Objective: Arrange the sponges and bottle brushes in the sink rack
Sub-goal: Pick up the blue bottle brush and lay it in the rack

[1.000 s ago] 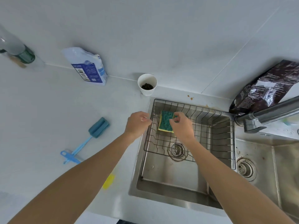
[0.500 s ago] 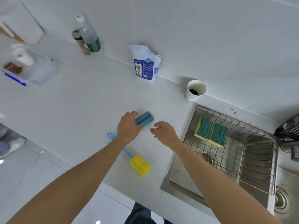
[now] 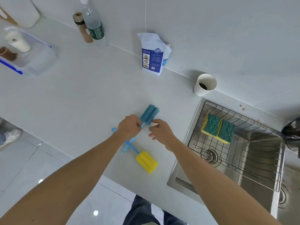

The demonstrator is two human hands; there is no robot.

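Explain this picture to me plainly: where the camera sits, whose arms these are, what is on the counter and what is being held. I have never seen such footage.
The picture comes from a camera worn on a person's head, looking down at their own bare arms; there is no machine. The left hand has a grip on the handle of the blue bottle brush, just below its sponge head. The right hand is open beside that head, holding nothing. A yellow bottle brush lies on the white counter, its handle crossing the blue one's. To the right, two green-and-yellow sponges lean side by side in the wire rack set in the steel sink. A paper cup, a white-and-blue bag and bottles stand along the wall.
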